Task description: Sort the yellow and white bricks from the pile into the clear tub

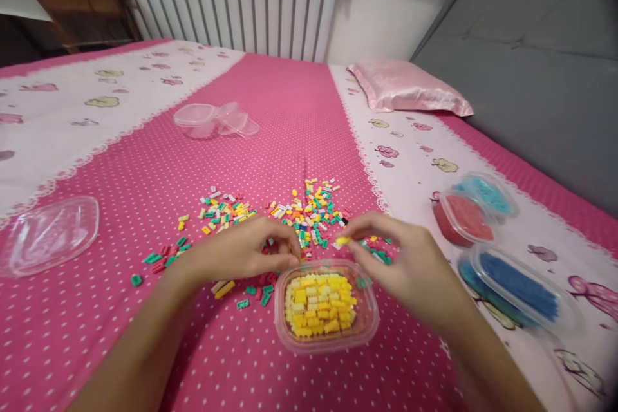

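Note:
A clear plastic container stands on the bed in front of me, with many yellow building bricks inside. Between thumb and forefinger of my right hand is a yellow building brick, held just above the container's far right side. My left hand is at the far left rim, its fingers curled and thumb bent in; whatever its fingertips pinch, if anything, is hidden. Beyond both hands a loose pile of mixed bricks in yellow, green, white and red spreads over the pink cover, partly behind my left hand.
To the right stand containers of blue bricks, red bricks and light-blue bricks. A clear lid lies at left, and clear lids or tubs lie farther back. A pink pillow rests near the grey headboard.

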A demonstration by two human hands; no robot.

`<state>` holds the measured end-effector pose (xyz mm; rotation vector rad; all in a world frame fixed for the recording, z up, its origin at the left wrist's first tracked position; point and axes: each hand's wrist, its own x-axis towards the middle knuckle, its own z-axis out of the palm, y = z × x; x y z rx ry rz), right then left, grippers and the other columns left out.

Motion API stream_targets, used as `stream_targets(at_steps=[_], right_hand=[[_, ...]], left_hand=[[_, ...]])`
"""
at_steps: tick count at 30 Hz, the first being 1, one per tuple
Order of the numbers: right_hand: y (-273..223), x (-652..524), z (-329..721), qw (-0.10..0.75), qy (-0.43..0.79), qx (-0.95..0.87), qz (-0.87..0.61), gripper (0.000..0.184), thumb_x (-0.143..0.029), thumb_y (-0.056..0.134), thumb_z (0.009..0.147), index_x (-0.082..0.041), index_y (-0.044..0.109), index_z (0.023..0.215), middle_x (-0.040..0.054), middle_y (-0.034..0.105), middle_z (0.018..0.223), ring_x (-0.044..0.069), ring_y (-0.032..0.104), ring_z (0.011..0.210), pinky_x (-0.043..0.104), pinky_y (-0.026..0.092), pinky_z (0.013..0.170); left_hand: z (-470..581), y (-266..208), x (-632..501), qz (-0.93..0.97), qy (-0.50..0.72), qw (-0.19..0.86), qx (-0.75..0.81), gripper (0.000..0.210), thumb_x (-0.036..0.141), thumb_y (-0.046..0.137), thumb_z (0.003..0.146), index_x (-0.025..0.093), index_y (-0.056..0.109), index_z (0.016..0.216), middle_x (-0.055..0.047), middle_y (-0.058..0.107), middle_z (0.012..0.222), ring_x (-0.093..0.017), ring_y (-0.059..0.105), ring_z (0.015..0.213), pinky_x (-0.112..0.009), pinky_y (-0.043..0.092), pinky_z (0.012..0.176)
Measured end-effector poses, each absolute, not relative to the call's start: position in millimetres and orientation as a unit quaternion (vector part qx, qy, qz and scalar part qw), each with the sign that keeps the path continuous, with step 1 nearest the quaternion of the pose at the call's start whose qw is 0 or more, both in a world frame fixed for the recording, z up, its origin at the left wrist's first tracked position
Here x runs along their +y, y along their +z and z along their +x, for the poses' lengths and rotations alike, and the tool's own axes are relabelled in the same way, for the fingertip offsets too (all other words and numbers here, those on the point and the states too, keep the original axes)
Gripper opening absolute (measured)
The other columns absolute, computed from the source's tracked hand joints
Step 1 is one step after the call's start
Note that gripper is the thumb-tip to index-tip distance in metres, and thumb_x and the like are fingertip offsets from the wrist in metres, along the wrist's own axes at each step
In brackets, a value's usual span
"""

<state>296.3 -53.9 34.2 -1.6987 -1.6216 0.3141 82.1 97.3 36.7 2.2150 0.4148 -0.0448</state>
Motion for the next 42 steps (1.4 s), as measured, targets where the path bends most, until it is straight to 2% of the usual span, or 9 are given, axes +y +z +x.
stream_targets(at_steps=[4,8,21,26,32,35,38,40,42], right_hand=[[28.1,-64.4,262.9,0.251,-0.010,-0.717,-0.650,0.014,-0.012,0.067,0.080,-0.026,0.068,0.079,0.0013,0.071,0.086,0.024,0.063,0.084,0.039,0.045,0.076],[11.9,-63.8,255.8,0.179,-0.107,-0.717,-0.665,0.014,-0.012,0.072,0.077,-0.025,0.067,0.074,0.0041,0.066,0.083,0.026,0.057,0.080,0.039,0.037,0.071],[5.1,-65.1,252.1,0.145,-0.123,-0.719,-0.668,0.016,-0.011,0.071,0.083,-0.027,0.072,0.080,-0.0002,0.065,0.077,0.022,0.058,0.077,0.042,0.026,0.080],[8.3,-65.4,253.4,0.191,-0.135,-0.708,-0.667,0.024,-0.005,0.070,0.082,-0.027,0.072,0.073,-0.0038,0.062,0.070,0.017,0.055,0.069,0.039,0.023,0.079],[9.8,-66.0,249.0,0.232,-0.113,-0.703,-0.663,0.028,0.000,0.069,0.079,-0.025,0.072,0.068,-0.0033,0.060,0.068,0.017,0.056,0.068,0.038,0.023,0.080],[22.4,-67.1,256.9,0.258,-0.039,-0.697,-0.668,0.026,-0.003,0.066,0.084,-0.026,0.074,0.077,-0.0036,0.063,0.075,0.016,0.060,0.074,0.039,0.026,0.083],[33.9,-61.3,288.8,0.319,0.057,-0.657,-0.680,0.020,-0.014,0.062,0.092,-0.029,0.075,0.094,-0.0020,0.067,0.085,0.017,0.064,0.083,0.037,0.035,0.084],[31.0,-52.6,322.9,0.368,0.056,-0.608,-0.701,0.019,-0.021,0.060,0.093,-0.027,0.075,0.102,0.0011,0.067,0.088,0.018,0.063,0.082,0.035,0.043,0.080],[17.5,-42.6,358.9,0.387,0.018,-0.562,-0.731,0.023,-0.020,0.057,0.090,-0.022,0.074,0.105,0.0043,0.066,0.090,0.019,0.063,0.084,0.036,0.047,0.083]], left_hand=[[83.2,38.5,94.8,0.883,-0.019,0.439,0.167,0.020,0.032,0.060,0.090,0.017,0.074,0.092,-0.002,0.074,0.083,-0.014,0.064,0.073,-0.023,0.045,0.064],[83.6,38.1,93.6,0.885,-0.021,0.434,0.169,0.019,0.030,0.060,0.090,0.017,0.073,0.090,-0.003,0.074,0.085,-0.015,0.065,0.075,-0.024,0.045,0.066],[83.2,37.8,93.8,0.883,-0.024,0.434,0.177,0.018,0.031,0.062,0.089,0.017,0.073,0.091,-0.002,0.073,0.082,-0.014,0.064,0.073,-0.024,0.045,0.065],[82.9,36.1,94.4,0.883,-0.032,0.434,0.178,0.019,0.032,0.062,0.089,0.018,0.073,0.094,-0.002,0.074,0.086,-0.015,0.066,0.077,-0.025,0.046,0.069],[82.4,35.6,95.2,0.882,-0.036,0.435,0.179,0.019,0.032,0.061,0.090,0.018,0.073,0.093,-0.002,0.074,0.086,-0.015,0.066,0.076,-0.025,0.046,0.068],[81.9,35.3,96.3,0.884,-0.040,0.430,0.181,0.021,0.036,0.062,0.090,0.019,0.074,0.094,-0.002,0.074,0.087,-0.016,0.066,0.077,-0.025,0.046,0.068],[80.9,32.9,98.4,0.889,-0.042,0.417,0.184,0.027,0.043,0.060,0.092,0.020,0.074,0.095,-0.002,0.074,0.087,-0.016,0.066,0.076,-0.025,0.045,0.067],[80.1,30.1,100.4,0.892,-0.044,0.410,0.188,0.029,0.046,0.058,0.094,0.022,0.074,0.097,-0.002,0.074,0.085,-0.015,0.066,0.075,-0.025,0.045,0.065],[79.6,27.1,102.5,0.891,-0.048,0.412,0.183,0.032,0.049,0.057,0.094,0.022,0.074,0.097,-0.002,0.074,0.084,-0.016,0.066,0.074,-0.024,0.045,0.064]])
